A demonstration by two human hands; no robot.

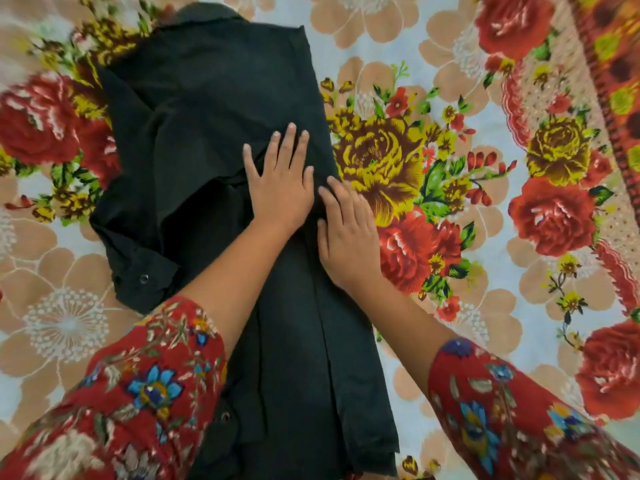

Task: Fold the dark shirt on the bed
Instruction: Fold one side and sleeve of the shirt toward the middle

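Head view shows one dark shirt (214, 116) laid lengthwise on the bed (450, 46), which is covered with a sheet printed with flowers. Two hands are on the shirt, side by side and almost touching.

The left hand (280, 188) lies palm down on the middle of the cloth with all five fingers straight and spread. It presses on the shirt and holds nothing. The right hand (348, 240) sits just to its right and a little nearer the person, on the shirt's right edge. Its fingers are gently bent, with the tips on the dark cloth. It appears to press rather than pinch, though a fold at the fingertips makes this hard to tell for certain.

Beyond the left hand's fingertips the shirt runs on to its far end. To the left of that hand the cloth bunches into loose folds that end in one cuff (138, 271), which carries one metal snap (143, 279). A second snap (225, 416) shows below the left forearm, nearer the person. Behind both wrists the shirt lies in long, flat, overlapped panels.

Two red patterned sleeves are in view, the left sleeve (138, 393) and the right sleeve (502, 410). One large yellow printed flower (381, 164) lies just right of the right hand's fingertips.
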